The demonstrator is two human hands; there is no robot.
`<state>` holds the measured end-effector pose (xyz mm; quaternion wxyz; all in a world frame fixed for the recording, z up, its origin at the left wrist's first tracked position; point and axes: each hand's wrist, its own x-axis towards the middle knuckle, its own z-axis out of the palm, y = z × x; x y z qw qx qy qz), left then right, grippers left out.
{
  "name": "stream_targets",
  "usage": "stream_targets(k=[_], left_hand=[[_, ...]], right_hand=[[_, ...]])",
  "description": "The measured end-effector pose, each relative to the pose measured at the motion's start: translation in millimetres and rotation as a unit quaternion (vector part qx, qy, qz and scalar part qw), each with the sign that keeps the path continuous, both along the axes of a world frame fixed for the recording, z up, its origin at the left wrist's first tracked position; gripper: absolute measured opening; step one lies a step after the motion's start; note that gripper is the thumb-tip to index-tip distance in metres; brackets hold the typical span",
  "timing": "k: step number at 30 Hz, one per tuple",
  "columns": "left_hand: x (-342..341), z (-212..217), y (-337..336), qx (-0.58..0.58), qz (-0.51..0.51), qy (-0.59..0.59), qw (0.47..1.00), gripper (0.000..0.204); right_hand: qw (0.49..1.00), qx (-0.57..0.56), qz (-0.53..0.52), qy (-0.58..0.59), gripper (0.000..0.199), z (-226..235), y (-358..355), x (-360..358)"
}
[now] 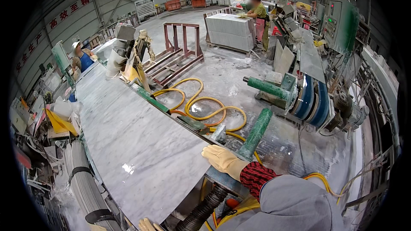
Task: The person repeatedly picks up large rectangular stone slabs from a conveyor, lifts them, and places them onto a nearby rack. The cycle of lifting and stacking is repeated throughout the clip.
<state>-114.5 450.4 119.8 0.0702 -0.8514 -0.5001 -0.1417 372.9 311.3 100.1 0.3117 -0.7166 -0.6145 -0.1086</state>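
Observation:
A long, wet, white-and-grey veined marble slab (141,132) stretches away from me along a machine bed. My right hand (224,160), in a cream work glove, is closed over the slab's near right corner, fingers on its top face and thumb out of sight. At the bottom of the picture my left hand (150,225), gloved alike, has its fingers over the near end of the slab. Most of that hand is cut off by the lower edge. A black ribbed hose (203,207) runs beneath the slab's near end.
Yellow hoses (214,102) loop over the wet floor. Green rollers (257,132) stand to the right, near a blue-rimmed belt wheel (306,100). A brown metal rack (182,51) is ahead. One co-worker (258,13) leans at stacked slabs (231,32); another (83,57) stands far left.

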Motion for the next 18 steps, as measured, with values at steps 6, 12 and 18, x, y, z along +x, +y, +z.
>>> stream_targets(k=[6,12,18], left_hand=[[1,3,-4,0.013,0.002,-0.01,1.0,0.05],[6,11,-10,0.014,-0.003,-0.027,1.0,0.049],[3,2,-5,0.015,-0.009,-0.017,1.0,0.049]], right_hand=[[1.0,0.022,0.019,0.001,0.037,7,-3,-2],[0.999,0.034,0.018,-0.007,0.043,4,-4,-2],[1.0,0.016,0.015,0.001,0.042,2,-7,2]])
